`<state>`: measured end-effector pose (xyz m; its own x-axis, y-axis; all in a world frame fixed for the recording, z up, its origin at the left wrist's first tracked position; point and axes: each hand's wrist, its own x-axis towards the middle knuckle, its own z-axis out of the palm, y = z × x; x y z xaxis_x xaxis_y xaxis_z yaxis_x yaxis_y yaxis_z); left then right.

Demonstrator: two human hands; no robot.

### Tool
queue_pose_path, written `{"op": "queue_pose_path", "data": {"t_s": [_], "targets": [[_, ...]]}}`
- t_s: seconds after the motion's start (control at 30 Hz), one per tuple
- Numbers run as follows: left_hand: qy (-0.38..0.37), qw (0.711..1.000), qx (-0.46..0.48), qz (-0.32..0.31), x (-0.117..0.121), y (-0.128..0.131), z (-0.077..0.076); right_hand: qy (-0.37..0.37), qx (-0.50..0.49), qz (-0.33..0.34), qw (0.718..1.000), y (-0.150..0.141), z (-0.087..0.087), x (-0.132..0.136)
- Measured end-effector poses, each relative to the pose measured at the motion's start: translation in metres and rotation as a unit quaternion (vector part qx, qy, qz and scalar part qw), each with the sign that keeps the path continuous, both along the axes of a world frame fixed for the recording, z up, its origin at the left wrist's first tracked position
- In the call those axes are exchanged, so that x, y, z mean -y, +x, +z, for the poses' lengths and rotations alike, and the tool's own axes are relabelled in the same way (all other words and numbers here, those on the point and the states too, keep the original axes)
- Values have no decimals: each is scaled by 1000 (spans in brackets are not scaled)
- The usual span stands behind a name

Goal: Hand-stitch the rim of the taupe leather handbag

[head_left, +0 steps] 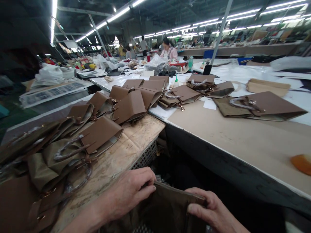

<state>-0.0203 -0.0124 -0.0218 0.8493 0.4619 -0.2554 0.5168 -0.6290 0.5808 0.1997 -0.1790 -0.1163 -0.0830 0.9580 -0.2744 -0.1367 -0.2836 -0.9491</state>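
My left hand (136,186) pinches one end of the upper edge of a dark olive-brown bag piece (167,205), low in front of me. My right hand (209,207) grips the same edge farther right, its thumb on the near face and its fingers behind. Between the hands the edge runs nearly straight. The lower part of the piece drops out of view, so I cannot tell its full shape. To the left, a brown handbag (102,134) and an olive bag body (52,161) with a plastic-wrapped handle lie on the worn table.
Several brown bags spread over the left table (143,129) and the corner of the right table (233,129). A brown bag (269,105) and an orange object (301,163) lie on the right. A perforated crate (147,155) stands below the gap. Another person (170,51) sits farther back.
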Motion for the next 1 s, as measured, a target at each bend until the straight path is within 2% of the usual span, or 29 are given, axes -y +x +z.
{"op": "queue_pose_path", "data": {"t_s": [0.33,0.63,0.73,0.8,0.87,1.0], "targets": [[15,1000,-11,15,-2,2,-7,-11,-8,-84,996,-8,-2,1],[29,998,-8,46,3,9,-6,-36,20,-123,991,-14,-4,2],[24,998,-4,58,6,9,-4,-60,-2,-125,990,-11,-2,1],[9,998,2,62,7,8,-4,-68,-31,-97,993,-8,4,-2],[-3,998,7,62,6,7,-4,-59,-49,-25,997,-4,14,-8],[-12,998,5,60,3,6,-5,-4,0,102,995,0,34,-20]]}}
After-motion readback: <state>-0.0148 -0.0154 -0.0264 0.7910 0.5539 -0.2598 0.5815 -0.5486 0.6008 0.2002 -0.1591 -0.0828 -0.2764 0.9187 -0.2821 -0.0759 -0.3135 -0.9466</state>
